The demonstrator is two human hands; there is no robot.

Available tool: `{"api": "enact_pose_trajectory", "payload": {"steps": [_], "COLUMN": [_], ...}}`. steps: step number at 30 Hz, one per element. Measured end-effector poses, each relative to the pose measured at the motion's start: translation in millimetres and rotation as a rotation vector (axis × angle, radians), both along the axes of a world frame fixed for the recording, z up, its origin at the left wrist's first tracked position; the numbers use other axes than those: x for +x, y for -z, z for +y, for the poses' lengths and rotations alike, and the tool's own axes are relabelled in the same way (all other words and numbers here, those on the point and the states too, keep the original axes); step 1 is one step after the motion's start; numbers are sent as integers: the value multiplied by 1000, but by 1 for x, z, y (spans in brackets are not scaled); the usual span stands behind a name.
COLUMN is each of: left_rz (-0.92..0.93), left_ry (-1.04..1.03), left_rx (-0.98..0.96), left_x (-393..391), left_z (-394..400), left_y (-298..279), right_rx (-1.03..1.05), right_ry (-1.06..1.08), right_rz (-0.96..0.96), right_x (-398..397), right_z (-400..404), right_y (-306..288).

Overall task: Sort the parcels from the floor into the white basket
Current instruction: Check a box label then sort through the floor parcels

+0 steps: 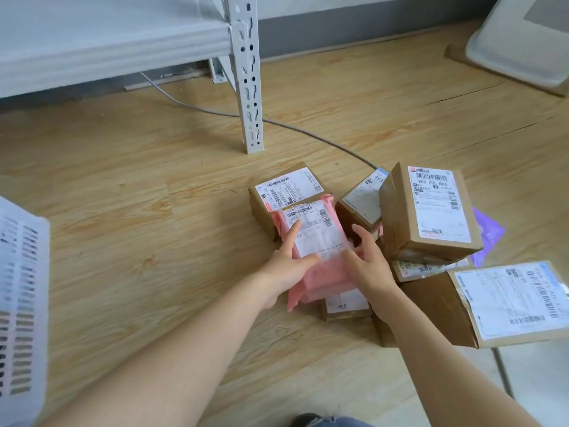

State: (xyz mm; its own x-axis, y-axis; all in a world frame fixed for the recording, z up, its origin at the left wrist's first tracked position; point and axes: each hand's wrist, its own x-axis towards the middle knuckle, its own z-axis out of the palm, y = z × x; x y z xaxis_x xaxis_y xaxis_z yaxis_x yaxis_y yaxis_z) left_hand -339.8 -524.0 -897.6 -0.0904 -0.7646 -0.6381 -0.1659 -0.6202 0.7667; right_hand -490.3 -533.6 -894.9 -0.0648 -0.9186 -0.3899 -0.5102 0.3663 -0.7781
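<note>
Nearest the camera, at the bottom edge, a patch of blue denim shows, probably your knee, though too little is visible to be sure. Above it your two bare forearms reach forward over the pale wood-grain plank floor. Your left hand grips the soft pink plastic mailer bag with a white shipping label: thumb across the label's lower edge, index finger laid up its face. Your right hand holds the mailer's right side, fingers curled round its edge. The mailer sits between both hands, its long axis running away from you and tilted slightly left, its far end resting over the small brown cardboard box with a white label.

The remaining parcels cluster to the right: a larger brown cardboard box standing tilted, a flat brown cardboard box with a wide white label at lower right, and a purple plastic mailer partly hidden behind them.

The white slotted plastic basket lies at the far left edge, well apart from the pile. The coming move therefore runs leftward; your left hand is the nearer to the basket and already has a firm hold, so it can carry the mailer across.
</note>
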Motion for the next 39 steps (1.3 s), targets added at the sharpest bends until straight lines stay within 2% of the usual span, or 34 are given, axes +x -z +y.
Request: {"api": "enact_pose_trajectory", "payload": {"steps": [3,5,8,13,22,26,31,39], "left_rz": [-1,-17,64,103,-52,-104,-91,-165], "left_ry": [-52,-73,-70,-103,8,67,-3,-215], "left_rx": [-45,-79,-145,-240,-315,-296,-264,-293], "left_x": [11,21,36,62,154,199,265,379], "left_z": [12,17,25,45,103,133,175,237], "left_y": [-20,-37,-64,-121,-210,-245,-273,-280], "right_rx": [23,55,62,69,-27,26,26,74], "right_ry": [54,51,84,136,2,-19,-149,-346], "right_rz": [-177,-220,-258,-428,-555,-736,-776,-696], "right_x": [4,8,16,43,119,161,226,352], "right_z": [6,10,19,36,91,114,135,179], "right_y": [-18,-33,-59,-113,-192,-220,-248,-250]}}
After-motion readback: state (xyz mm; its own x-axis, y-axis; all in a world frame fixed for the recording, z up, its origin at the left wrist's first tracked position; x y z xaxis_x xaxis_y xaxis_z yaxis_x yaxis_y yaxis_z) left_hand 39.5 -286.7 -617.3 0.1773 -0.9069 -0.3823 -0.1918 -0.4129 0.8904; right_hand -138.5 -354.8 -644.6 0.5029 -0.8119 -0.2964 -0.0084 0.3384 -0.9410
